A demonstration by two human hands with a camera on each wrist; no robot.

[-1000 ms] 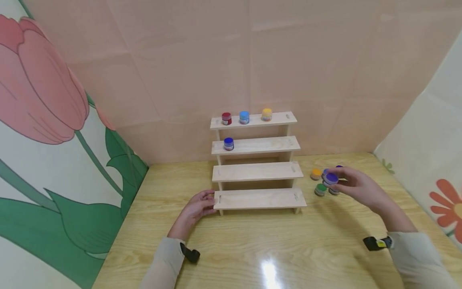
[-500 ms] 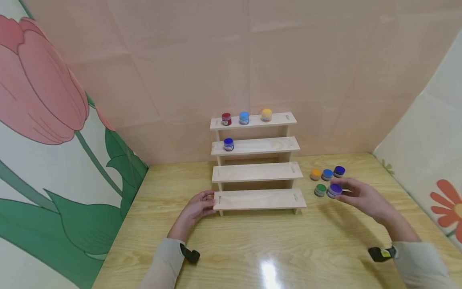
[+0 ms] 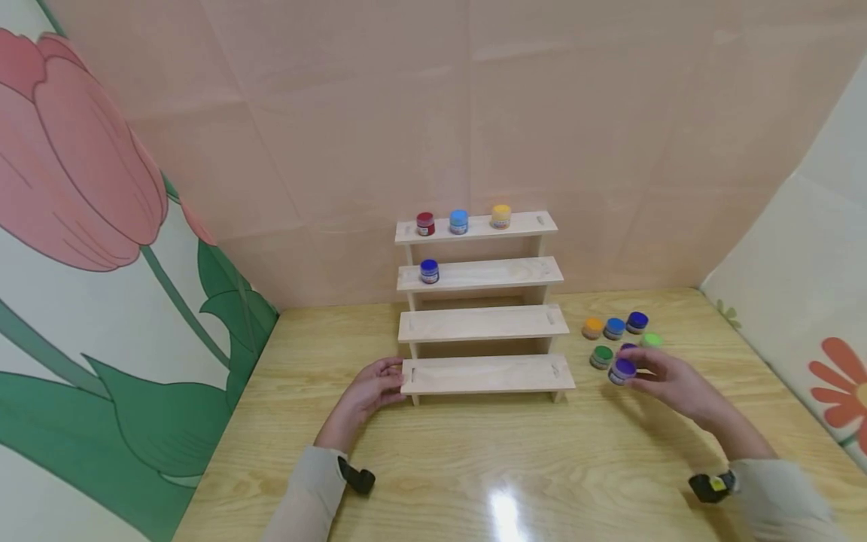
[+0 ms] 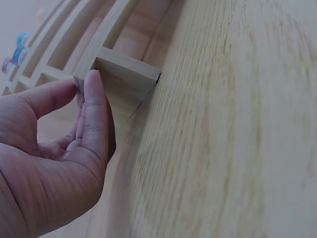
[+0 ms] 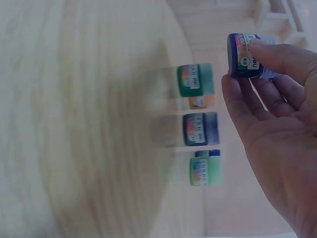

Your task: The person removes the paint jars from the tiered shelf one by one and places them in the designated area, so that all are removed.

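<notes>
My right hand [image 3: 667, 382] pinches a small purple-lidded paint jar [image 3: 622, 371] between thumb and fingers. In the right wrist view this jar [image 5: 243, 55] is tilted on its side, its label showing beside the thumb. Just behind it stand a green jar [image 3: 601, 357], another purple jar [image 3: 628, 347] partly hidden, and a light green jar [image 3: 652, 341] at the knuckles. My left hand [image 3: 371, 388] grips the left end of the lowest step of a wooden four-step display rack [image 3: 488, 374]. In the left wrist view, thumb and fingers [image 4: 94, 99] meet at the step's corner.
On the rack's top step stand a red jar [image 3: 425, 223], a light blue jar [image 3: 458, 221] and a yellow jar [image 3: 501, 217]. A dark blue jar [image 3: 430, 271] is on the step below. Orange [image 3: 592, 328], blue [image 3: 614, 328] and dark blue [image 3: 637, 322] jars stand right of the rack.
My right hand has brought the purple-lidded jar down from over the group and toward me, uncovering the light green jar and another purple jar. The left hand stays on the rack.
</notes>
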